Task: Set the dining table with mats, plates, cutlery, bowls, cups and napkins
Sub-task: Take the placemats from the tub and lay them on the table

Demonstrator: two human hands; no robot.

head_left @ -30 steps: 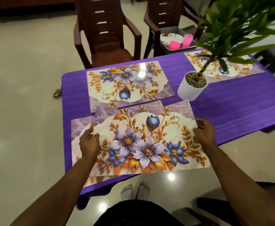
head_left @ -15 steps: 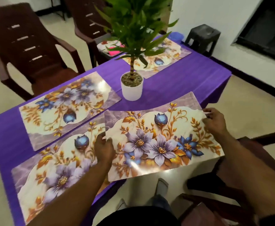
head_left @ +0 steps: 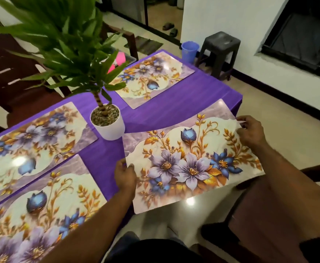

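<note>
I hold a floral place mat (head_left: 191,160) by both short ends over the near right corner of the table with the purple cloth (head_left: 174,103). Its near half sticks out past the table edge. My left hand (head_left: 125,173) grips the mat's left end, and my right hand (head_left: 250,132) pinches its far right corner. Three more floral mats lie flat: one at the near left (head_left: 41,209), one at the far left (head_left: 34,141), one at the far right (head_left: 151,76).
A potted plant in a white pot (head_left: 108,122) stands mid-table beside the held mat. Brown chairs stand at the far left (head_left: 5,73) and near right (head_left: 265,211). Pink cups (head_left: 119,60) sit on a far chair. A dark stool (head_left: 220,52) and blue bucket (head_left: 189,51) stand by the wall.
I have carried the mat to the right, off the near-left mat and toward the table's right corner. The view swung right with it. Both hands kept their hold.
</note>
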